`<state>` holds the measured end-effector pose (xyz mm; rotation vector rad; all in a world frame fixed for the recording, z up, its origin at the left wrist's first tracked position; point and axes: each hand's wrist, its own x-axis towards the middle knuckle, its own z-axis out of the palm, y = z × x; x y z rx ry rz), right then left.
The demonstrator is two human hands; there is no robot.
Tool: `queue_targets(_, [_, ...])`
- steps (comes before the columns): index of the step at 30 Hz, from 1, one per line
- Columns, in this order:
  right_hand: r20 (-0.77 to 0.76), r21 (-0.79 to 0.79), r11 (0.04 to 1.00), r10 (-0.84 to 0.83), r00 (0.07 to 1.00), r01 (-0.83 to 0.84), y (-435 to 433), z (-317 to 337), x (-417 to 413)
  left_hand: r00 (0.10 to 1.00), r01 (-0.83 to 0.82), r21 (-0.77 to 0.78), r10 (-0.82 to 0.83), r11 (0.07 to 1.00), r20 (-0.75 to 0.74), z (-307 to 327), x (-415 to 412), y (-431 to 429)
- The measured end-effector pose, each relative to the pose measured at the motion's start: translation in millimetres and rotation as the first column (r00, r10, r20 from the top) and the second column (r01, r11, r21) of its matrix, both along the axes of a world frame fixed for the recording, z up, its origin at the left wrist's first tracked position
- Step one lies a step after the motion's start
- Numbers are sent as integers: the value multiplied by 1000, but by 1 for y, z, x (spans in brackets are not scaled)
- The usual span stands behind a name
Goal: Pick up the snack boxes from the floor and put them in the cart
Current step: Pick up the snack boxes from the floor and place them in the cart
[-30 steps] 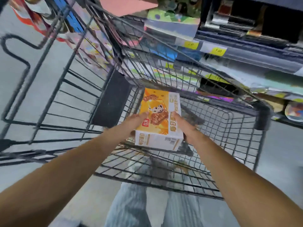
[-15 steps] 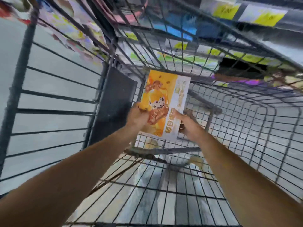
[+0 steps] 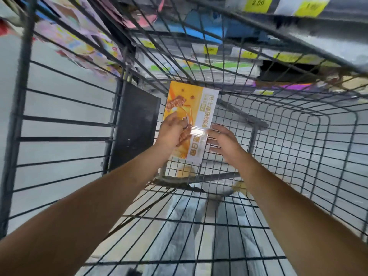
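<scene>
from the head camera: you are setting the snack box (image 3: 201, 108) upright in the cart (image 3: 298, 156), far left by the black panel (image 3: 135, 126). your left hand (image 3: 171, 132) grips its face, fingers curled. your right hand (image 3: 223, 140) is slack, fingers straight, beside its right edge. next you probably need to let go and pull both arms out. half a second ago both hands clasped it.
</scene>
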<state>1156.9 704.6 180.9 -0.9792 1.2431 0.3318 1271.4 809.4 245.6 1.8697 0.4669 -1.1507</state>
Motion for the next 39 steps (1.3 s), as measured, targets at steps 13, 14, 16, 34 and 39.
queue_targets(13, [221, -64, 984, -149, 964, 167, -68, 125, -98, 949, 232, -175, -183, 957, 259, 98, -92, -75])
queue_targets(14, [244, -68, 981, -161, 956, 183, -74, 137, -110, 938, 247, -195, -184, 949, 292, 111, -103, -85])
queue_targets(16, [300, -72, 976, -176, 938, 206, -86, 164, -135, 909, 299, -210, -211, 931, 358, 134, -128, -104])
queue_targets(34, [363, -237, 770, -495, 789, 593, -232, 288, -504, 692, 718, -282, -606, 636, 393, 234, -458, -323])
queue_targets(39, [296, -243, 658, -650, 700, 713, -245, 285, -604, 560, 827, -275, -759, 490, 333, 239, -553, -360])
